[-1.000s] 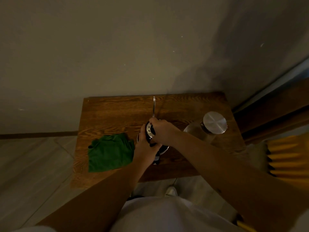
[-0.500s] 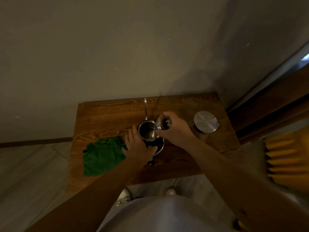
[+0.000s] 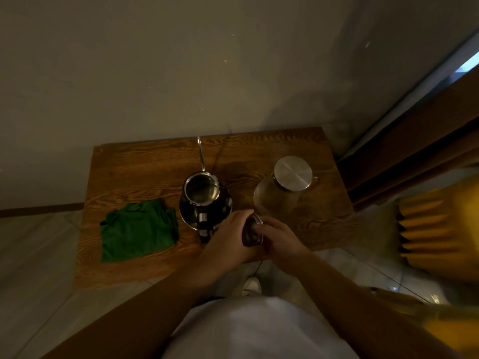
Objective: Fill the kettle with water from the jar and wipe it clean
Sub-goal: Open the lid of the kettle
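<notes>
Nearby, green cloth (image 3: 138,230) beside kettle (image 3: 204,200)

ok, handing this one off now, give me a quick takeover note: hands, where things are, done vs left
Left hand and right hand: both on the kettle lid, held near the front edge of the wooden table.
Kettle: mid-table, mouth open, thin spout pointing at the wall.
Jar: right of the kettle, its metal lid on, untouched.
Green cloth: lying left of the kettle.
Done: kettle lid is off.
Left: put the lid down, open the jar, pour water into the kettle, close up, wipe the kettle with the cloth.
</notes>
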